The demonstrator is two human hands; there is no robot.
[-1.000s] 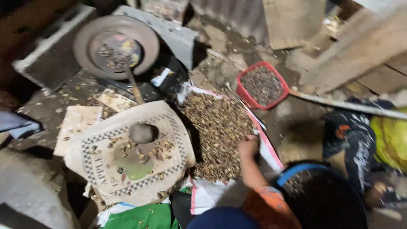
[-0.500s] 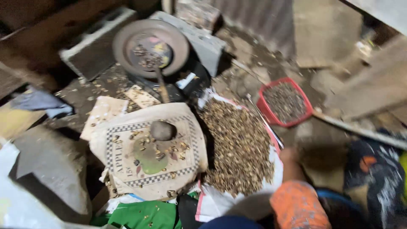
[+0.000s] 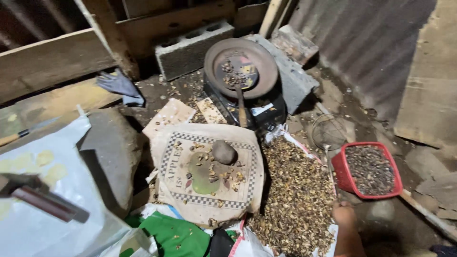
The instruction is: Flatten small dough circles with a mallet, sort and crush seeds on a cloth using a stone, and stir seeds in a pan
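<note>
So the only hand in view was the right hand (image 3: 343, 213), down near the bottom edge of the shot, resting at the right edge of a big heap of brownish nut shells (image 3: 297, 190) spread on a white sheet on the ground. Couldn't tell if the fingers were spread or curled, since only the back of the hand showed and the tips were buried at the heap's edge. The left hand wasn't visible at all.

Just beside the hand, up and to the right, sat a red square basket (image 3: 369, 169) filled with darker bits, touching the right side of the heap. A wire sieve (image 3: 328, 131) lay just above that. On the heap's left, a printed sack (image 3: 209, 171) was laid flat with a rounded stone (image 3: 223, 152) on it and a few kernels scattered about. Beyond the sack, toward the back wall, a round metal pan (image 3: 241, 66) with a wooden-handled tool (image 3: 242, 109) leaned against grey concrete blocks (image 3: 193, 47). A hammer (image 3: 38, 195) lay on white plastic at the left edge.
</note>
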